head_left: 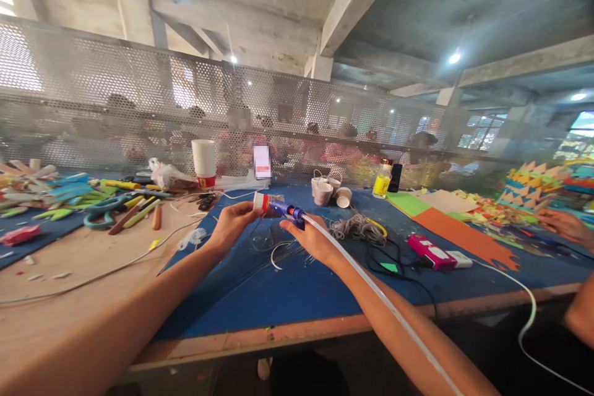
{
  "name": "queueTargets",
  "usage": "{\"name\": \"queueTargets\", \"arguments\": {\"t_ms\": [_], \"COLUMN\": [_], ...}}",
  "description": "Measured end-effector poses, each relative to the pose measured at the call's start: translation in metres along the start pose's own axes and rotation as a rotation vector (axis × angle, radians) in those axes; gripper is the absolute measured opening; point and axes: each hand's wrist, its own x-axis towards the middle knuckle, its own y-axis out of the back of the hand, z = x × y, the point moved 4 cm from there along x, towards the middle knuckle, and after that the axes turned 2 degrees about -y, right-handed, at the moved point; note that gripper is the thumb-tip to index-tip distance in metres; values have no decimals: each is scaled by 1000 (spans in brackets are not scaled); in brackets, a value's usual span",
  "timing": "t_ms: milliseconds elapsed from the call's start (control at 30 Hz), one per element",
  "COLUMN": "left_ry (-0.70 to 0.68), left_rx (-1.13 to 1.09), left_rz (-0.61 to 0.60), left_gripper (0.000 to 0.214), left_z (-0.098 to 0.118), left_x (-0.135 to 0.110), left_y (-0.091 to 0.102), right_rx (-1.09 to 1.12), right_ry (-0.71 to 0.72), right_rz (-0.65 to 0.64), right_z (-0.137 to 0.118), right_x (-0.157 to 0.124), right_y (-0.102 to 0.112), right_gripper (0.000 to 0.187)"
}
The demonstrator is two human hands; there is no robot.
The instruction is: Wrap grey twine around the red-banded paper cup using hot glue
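The left hand pinches a paper cup; the right hand is clamped round a blue glue gun, perhaps touching the cup. Both are above the counter's middle. A slip could burn the left hand. Room lies toward the near edge; tangled string crowds the right.

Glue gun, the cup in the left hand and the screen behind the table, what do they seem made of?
Glue gun: probably hard plastic, slightly shiny, judging by its smooth blue-purple body. Cup: likely paper, fairly matte, going by its white wall and red band; any coating is too small to tell. Screen: perhaps metal, dull grey, with rows of small holes.
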Motion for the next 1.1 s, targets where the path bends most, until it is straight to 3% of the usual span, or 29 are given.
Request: {"name": "queueTargets", "arguments": {"t_ms": [733,933,1100], "left_ry": [-25,73,145], "left_rx": [9,-82,-221], "left_rz": [-33,18,71], "left_gripper": [38,39,35], "left_z": [6,-10,-21], "left_x": [-1,3,7], "left_y": [-4,3,8], "right_rx": [-26,6,-174], "right_ry": [-18,-85,-272], "right_rz": [27,69,89], "right_z": [3,15,33], "right_x": [3,6,10], "right_y": [6,6,11], "right_gripper": [43,44,39]}}
